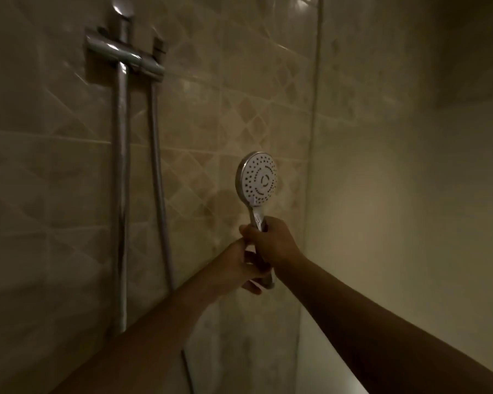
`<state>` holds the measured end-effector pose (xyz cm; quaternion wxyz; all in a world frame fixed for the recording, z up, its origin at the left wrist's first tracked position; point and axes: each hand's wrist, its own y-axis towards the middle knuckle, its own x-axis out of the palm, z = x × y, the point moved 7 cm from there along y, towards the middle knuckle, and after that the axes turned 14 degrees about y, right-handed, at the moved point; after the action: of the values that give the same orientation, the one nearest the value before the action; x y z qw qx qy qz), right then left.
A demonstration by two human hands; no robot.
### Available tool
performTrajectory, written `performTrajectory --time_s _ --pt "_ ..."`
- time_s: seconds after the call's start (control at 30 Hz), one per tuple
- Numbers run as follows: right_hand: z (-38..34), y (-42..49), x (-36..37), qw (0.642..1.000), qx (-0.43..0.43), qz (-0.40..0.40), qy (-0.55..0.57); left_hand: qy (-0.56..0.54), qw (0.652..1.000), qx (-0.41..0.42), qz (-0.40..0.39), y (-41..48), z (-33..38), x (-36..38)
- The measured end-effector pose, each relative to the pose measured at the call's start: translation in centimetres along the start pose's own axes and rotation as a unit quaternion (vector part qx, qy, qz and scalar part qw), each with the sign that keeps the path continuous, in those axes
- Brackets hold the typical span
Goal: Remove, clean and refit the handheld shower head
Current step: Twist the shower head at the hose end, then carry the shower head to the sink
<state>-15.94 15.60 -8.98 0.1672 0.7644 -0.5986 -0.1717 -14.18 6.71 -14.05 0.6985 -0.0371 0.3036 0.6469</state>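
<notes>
The handheld shower head (257, 179) stands upright in front of the tiled wall, its white spray face with dark nozzle holes turned toward me. My right hand (271, 241) grips the chrome handle just below the head. My left hand (244, 267) holds the lower end of the handle, fingers curled round it where the hose joins; that joint is hidden by my fingers. The chrome hose (158, 172) hangs down the wall from the mixer and passes behind my left forearm.
A chrome mixer bar (125, 56) is fixed high on the left wall, with a vertical riser rail (122, 194) running down from it. Beige patterned tiles (211, 81) cover the wall. A plain wall (396, 194) meets it at the corner on the right. Light is dim.
</notes>
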Motion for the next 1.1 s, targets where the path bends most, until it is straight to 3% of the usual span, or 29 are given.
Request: performTrajectory --time_s 0.23,0.5,0.7,0.9,1.1 --pt "2.6 -5.6 -9.9 0.996 -0.007 0.090 -0.016 -0.035 0.989 0.039 -0.139 -0.2 1.2 10.6" --pt "3.6 -16.0 -21.5 0.989 0.005 0.146 0.026 -0.086 0.933 0.084 -0.339 -2.0 4.7 25.2" --pt "1.7 -27.3 -31.7 0.964 0.034 0.262 -0.007 -0.114 0.873 0.109 -0.461 -6.9 10.4 37.8" --pt "-2.5 -40.1 -39.0 0.936 0.011 0.352 -0.022 -0.121 0.805 0.131 -0.565 -14.1 17.8 48.1" --pt "-5.2 -54.1 -44.6 0.904 0.052 0.422 -0.038 -0.113 0.721 0.148 -0.667 -23.5 23.4 58.1"
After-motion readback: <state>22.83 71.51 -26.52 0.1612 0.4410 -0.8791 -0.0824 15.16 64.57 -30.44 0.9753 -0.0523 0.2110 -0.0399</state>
